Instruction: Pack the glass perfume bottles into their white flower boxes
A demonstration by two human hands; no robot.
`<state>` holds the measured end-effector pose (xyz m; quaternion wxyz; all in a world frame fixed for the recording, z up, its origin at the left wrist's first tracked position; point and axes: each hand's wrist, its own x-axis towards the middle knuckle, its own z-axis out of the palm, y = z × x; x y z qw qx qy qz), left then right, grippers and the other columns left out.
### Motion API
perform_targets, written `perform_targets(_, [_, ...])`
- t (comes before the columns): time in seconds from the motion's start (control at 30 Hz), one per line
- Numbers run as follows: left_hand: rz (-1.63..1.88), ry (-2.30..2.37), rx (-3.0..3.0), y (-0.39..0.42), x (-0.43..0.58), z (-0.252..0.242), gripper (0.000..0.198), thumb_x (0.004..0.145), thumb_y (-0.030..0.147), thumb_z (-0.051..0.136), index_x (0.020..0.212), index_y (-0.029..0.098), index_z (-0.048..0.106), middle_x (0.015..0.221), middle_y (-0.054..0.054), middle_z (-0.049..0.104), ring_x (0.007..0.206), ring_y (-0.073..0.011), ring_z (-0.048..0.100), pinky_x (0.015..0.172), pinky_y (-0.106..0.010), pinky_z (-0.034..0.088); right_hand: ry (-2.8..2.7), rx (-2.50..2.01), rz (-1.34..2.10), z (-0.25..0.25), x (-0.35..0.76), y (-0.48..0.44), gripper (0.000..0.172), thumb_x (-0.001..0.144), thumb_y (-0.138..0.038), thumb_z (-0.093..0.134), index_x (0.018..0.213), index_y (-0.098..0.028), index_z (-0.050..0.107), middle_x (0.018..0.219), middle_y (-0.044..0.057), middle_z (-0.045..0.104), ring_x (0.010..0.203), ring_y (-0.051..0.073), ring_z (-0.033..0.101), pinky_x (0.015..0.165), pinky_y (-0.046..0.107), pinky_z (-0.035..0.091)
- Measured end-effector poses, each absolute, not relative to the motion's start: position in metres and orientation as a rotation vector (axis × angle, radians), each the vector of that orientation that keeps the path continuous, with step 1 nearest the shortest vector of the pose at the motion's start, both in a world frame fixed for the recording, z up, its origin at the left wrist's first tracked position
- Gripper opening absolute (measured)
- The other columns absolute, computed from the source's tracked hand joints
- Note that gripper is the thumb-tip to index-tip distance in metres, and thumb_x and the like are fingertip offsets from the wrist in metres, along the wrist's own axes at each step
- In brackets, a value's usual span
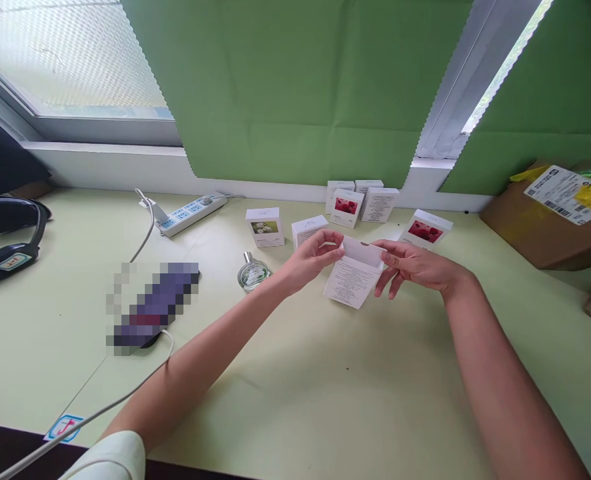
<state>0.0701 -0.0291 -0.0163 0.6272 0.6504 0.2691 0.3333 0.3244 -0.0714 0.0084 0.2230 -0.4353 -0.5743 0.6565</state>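
Both hands hold a small white printed carton above the pale green table, tilted with its top flap open. My left hand pinches the flap's left corner. My right hand grips the carton's right top edge. A small round glass perfume bottle lies on the table just left of my left hand. Behind the hands stand several little white boxes: one with a white-flower picture, a plain one, and some with red pictures.
A white power strip with a cable lies at the back left. A blurred dark object rests left of centre. Black headphones sit at the far left. A brown parcel with a label stands at the right. Green paper covers the window behind.
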Motion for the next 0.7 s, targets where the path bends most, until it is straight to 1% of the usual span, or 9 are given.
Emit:
perform_targets(0.07, [0.737,0.627,1.504,-0.027,0.067,-0.015,0.026,0.088,0.038,0.062,0.108,0.024,0.053,0.12,-0.004,0.057,0.106,-0.0167,0.057,0.092,-0.033,0.045,-1.591,-1.177,1.847,0.01,0.321,-0.072,0.058,0.089,-0.053,0.059,0.139,-0.028,0.044,0.113,0.01,0.07,0.09,0.026,0.073,0.069,0.039,0.061])
perform_targets(0.13, [0.71,0.66,1.543,-0.028,0.065,-0.013,0.026,0.089,0.036,0.06,0.11,0.025,0.051,0.121,-0.004,0.056,0.107,-0.0171,0.056,0.09,-0.032,0.045,-1.608,-1.169,1.846,0.014,0.317,-0.073,0.059,0.088,-0.051,0.061,0.14,-0.029,0.044,0.118,0.01,0.068,0.093,0.026,0.073,0.075,0.042,0.061])
perform_targets(0.23, [0.714,0.661,1.572,-0.034,0.067,-0.011,0.029,0.089,0.035,0.058,0.115,0.026,0.047,0.122,-0.005,0.052,0.11,-0.0173,0.054,0.089,-0.031,0.045,-1.653,-1.214,1.738,0.023,0.312,-0.076,0.058,0.086,-0.046,0.065,0.139,-0.032,0.046,0.133,0.009,0.06,0.096,0.026,0.072,0.081,0.045,0.061])
perform_targets(0.3, [0.757,0.651,1.564,-0.038,0.071,-0.013,0.029,0.09,0.033,0.058,0.115,0.026,0.045,0.118,-0.004,0.052,0.108,-0.0167,0.054,0.087,-0.029,0.045,-1.689,-1.27,1.647,0.029,0.309,-0.079,0.056,0.085,-0.043,0.067,0.138,-0.035,0.049,0.14,0.006,0.054,0.099,0.025,0.07,0.084,0.045,0.061])
perform_targets(0.37, [0.825,0.668,1.538,-0.041,0.076,-0.016,0.028,0.089,0.032,0.058,0.112,0.025,0.043,0.111,-0.004,0.053,0.102,-0.0156,0.054,0.082,-0.027,0.044,-1.729,-1.333,1.585,0.034,0.306,-0.081,0.053,0.086,-0.043,0.066,0.136,-0.035,0.051,0.137,0.004,0.056,0.103,0.024,0.068,0.088,0.043,0.06])
perform_targets(0.47, [0.905,0.71,1.494,-0.044,0.082,-0.021,0.028,0.09,0.034,0.058,0.111,0.024,0.041,0.107,-0.004,0.053,0.094,-0.0146,0.054,0.077,-0.026,0.043,-1.78,-1.427,1.5,0.035,0.301,-0.083,0.048,0.088,-0.044,0.063,0.134,-0.035,0.053,0.122,0.002,0.065,0.108,0.023,0.064,0.089,0.039,0.06])
perform_targets(0.57, [0.93,0.731,1.48,-0.044,0.085,-0.025,0.03,0.091,0.036,0.057,0.112,0.024,0.04,0.107,-0.005,0.054,0.095,-0.0156,0.053,0.077,-0.027,0.043,-1.791,-1.514,1.419,0.033,0.294,-0.082,0.044,0.088,-0.048,0.06,0.13,-0.034,0.056,0.111,0.002,0.068,0.107,0.023,0.063,0.083,0.037,0.062])
perform_targets(0.7, [0.936,0.74,1.479,-0.043,0.085,-0.026,0.03,0.091,0.036,0.058,0.113,0.023,0.041,0.11,-0.006,0.053,0.099,-0.017,0.053,0.079,-0.028,0.044,-1.757,-1.582,1.377,0.03,0.286,-0.08,0.038,0.089,-0.05,0.057,0.121,-0.031,0.06,0.105,0.004,0.068,0.101,0.023,0.062,0.073,0.035,0.064])
